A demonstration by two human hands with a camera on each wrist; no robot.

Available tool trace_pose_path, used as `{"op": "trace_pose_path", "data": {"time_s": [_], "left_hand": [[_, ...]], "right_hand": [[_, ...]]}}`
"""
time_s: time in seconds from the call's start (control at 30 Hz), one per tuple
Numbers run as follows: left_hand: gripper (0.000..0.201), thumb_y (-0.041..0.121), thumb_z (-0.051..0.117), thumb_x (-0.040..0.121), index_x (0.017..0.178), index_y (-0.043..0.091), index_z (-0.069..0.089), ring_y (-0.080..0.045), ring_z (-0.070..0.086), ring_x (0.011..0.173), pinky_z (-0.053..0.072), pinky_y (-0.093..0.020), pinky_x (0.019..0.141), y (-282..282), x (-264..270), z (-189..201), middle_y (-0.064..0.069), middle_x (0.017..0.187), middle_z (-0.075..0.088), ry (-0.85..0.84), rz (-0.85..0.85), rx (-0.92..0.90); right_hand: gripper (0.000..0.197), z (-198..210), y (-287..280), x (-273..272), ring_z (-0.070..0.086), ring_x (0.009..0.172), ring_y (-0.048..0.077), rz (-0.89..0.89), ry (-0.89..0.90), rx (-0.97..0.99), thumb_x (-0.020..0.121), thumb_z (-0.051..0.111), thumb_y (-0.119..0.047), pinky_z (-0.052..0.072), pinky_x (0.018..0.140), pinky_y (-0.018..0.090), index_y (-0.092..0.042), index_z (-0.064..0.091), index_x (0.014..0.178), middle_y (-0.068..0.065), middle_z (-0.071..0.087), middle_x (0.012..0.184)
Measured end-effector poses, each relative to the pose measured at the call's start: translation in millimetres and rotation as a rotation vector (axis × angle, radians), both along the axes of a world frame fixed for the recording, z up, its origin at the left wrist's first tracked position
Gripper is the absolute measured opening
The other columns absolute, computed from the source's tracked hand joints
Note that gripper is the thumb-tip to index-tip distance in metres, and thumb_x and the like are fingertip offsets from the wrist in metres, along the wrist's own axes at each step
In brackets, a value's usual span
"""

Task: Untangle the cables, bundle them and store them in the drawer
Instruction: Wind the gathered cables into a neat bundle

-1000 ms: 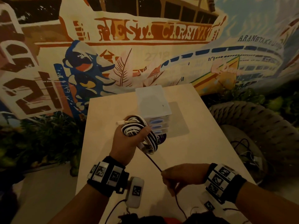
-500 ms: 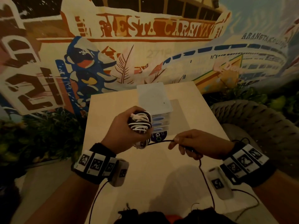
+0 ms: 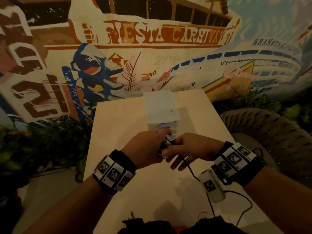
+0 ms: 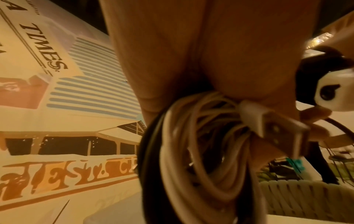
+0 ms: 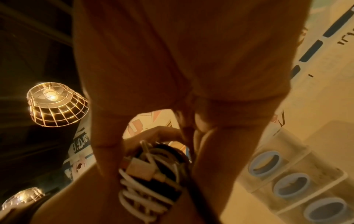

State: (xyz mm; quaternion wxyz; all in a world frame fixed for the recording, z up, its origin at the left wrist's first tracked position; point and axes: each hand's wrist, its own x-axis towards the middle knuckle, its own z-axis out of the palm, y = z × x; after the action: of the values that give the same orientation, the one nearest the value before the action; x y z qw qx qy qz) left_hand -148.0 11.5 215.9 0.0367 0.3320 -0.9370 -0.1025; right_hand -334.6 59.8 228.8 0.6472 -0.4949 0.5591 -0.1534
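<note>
My left hand (image 3: 148, 147) is curled around the bundle of cables (image 4: 193, 151), white and black loops packed together, held above the tabletop (image 3: 121, 125). In the left wrist view the coil hangs below my palm, black cable on the outside of the loops and white inside, with a white plug (image 4: 272, 125) jutting out at my fingertips. My right hand (image 3: 190, 149) is pressed up against the left one, thumb and forefinger pinching the black cable (image 3: 190, 169) right at the bundle; its other fingers (image 3: 177, 164) hang looser below. From that pinch the loose length of black cable drops under my right hand, trails across the tabletop toward me and runs out of sight at the near edge.

In the right wrist view the bundle (image 5: 151, 178) sits just past my fingertips, white strands crossing over the black ones, a plug (image 5: 139, 166) on top.

Just beyond both sets of fingers stands the small plastic drawer unit (image 3: 160, 107), its round blue-ringed drawer pulls (image 5: 291, 184) facing me, all drawers shut as far as I can see. My fingers are close to its front; I cannot tell whether they touch it.

Beyond my right hand, off the tabletop, is a woven chair (image 3: 270, 129); a painted wall (image 3: 152, 56) is behind everything.
</note>
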Motion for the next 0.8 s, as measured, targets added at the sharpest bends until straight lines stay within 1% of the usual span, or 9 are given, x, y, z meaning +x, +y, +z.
{"op": "trace_pose_path", "data": {"time_s": [0.13, 0.23, 0.3, 0.43, 0.5, 0.57, 0.6, 0.7, 0.8], "left_hand": [[0.043, 0.026, 0.074, 0.082, 0.118, 0.017, 0.051, -0.024, 0.065, 0.089, 0.043, -0.027, 0.067, 3, -7, 0, -0.001, 0.105, 0.066, -0.104, -0.004, 0.001], [0.031, 0.024, 0.07, 0.084, 0.109, 0.016, 0.053, -0.025, 0.064, 0.085, 0.043, -0.028, 0.066, 3, -10, -5, -0.003, 0.101, 0.066, -0.086, 0.035, -0.015], [0.028, 0.023, 0.067, 0.086, 0.108, 0.015, 0.052, -0.026, 0.063, 0.082, 0.043, -0.029, 0.064, 4, -12, -11, -0.004, 0.098, 0.065, -0.045, 0.048, -0.02], [0.029, 0.031, 0.067, 0.088, 0.111, 0.016, 0.059, -0.022, 0.066, 0.082, 0.048, -0.027, 0.068, 9, -17, -24, -0.001, 0.096, 0.069, -0.019, 0.006, -0.01], [0.028, 0.032, 0.066, 0.088, 0.111, 0.016, 0.061, -0.02, 0.067, 0.083, 0.048, -0.025, 0.069, 11, -19, -30, 0.0, 0.096, 0.07, -0.037, -0.011, -0.016], [0.031, 0.032, 0.065, 0.089, 0.114, 0.015, 0.058, -0.022, 0.067, 0.083, 0.04, -0.025, 0.066, 12, -18, -34, -0.001, 0.096, 0.069, -0.068, -0.012, -0.028], [0.032, 0.03, 0.064, 0.09, 0.116, 0.014, 0.055, -0.023, 0.066, 0.083, 0.037, -0.025, 0.065, 13, -18, -36, -0.003, 0.096, 0.068, -0.081, -0.01, -0.029], [0.043, 0.023, 0.065, 0.088, 0.125, 0.013, 0.044, -0.027, 0.065, 0.083, 0.037, -0.029, 0.062, 18, -16, -37, -0.006, 0.097, 0.067, -0.091, 0.015, -0.001], [0.048, 0.021, 0.065, 0.087, 0.129, 0.014, 0.041, -0.029, 0.065, 0.082, 0.037, -0.029, 0.061, 19, -14, -36, -0.005, 0.097, 0.067, -0.058, 0.03, 0.018]], "right_hand": [[0.035, -4, -8, 2, 0.075, 0.094, 0.028, 0.013, 0.025, -0.013, 0.087, 0.077, -0.028, 0.062, 0.084, 0.04, -0.004, 0.073, 0.113, 0.014, 0.076, 0.107], [0.032, -8, -12, 2, 0.076, 0.094, 0.026, -0.004, 0.039, -0.025, 0.084, 0.08, -0.02, 0.062, 0.086, 0.04, -0.001, 0.074, 0.109, 0.014, 0.077, 0.104], [0.029, -10, -14, 2, 0.076, 0.094, 0.025, -0.009, 0.059, -0.03, 0.082, 0.082, -0.016, 0.062, 0.086, 0.041, -0.003, 0.075, 0.107, 0.012, 0.077, 0.101], [0.019, -19, -18, 9, 0.075, 0.089, 0.023, 0.101, 0.156, 0.049, 0.078, 0.083, -0.006, 0.063, 0.076, 0.037, -0.012, 0.077, 0.096, 0.007, 0.078, 0.093], [0.023, -27, -20, 15, 0.074, 0.084, 0.021, 0.156, 0.226, 0.098, 0.081, 0.08, -0.004, 0.064, 0.076, 0.037, -0.007, 0.076, 0.104, 0.01, 0.076, 0.097], [0.024, -35, -21, 21, 0.073, 0.078, 0.019, 0.179, 0.272, 0.14, 0.088, 0.074, -0.006, 0.063, 0.072, 0.032, -0.003, 0.071, 0.112, 0.01, 0.073, 0.098], [0.021, -38, -20, 22, 0.071, 0.076, 0.016, 0.187, 0.28, 0.154, 0.091, 0.07, -0.008, 0.061, 0.068, 0.029, -0.005, 0.069, 0.111, 0.008, 0.072, 0.096], [0.01, -45, -17, 24, 0.067, 0.073, 0.012, 0.19, 0.266, 0.165, 0.094, 0.063, -0.011, 0.053, 0.062, 0.024, -0.014, 0.069, 0.101, 0.001, 0.071, 0.09], [0.011, -49, -15, 25, 0.065, 0.071, 0.011, 0.161, 0.252, 0.16, 0.095, 0.06, -0.011, 0.051, 0.06, 0.024, -0.014, 0.068, 0.101, 0.0, 0.07, 0.089]]}}
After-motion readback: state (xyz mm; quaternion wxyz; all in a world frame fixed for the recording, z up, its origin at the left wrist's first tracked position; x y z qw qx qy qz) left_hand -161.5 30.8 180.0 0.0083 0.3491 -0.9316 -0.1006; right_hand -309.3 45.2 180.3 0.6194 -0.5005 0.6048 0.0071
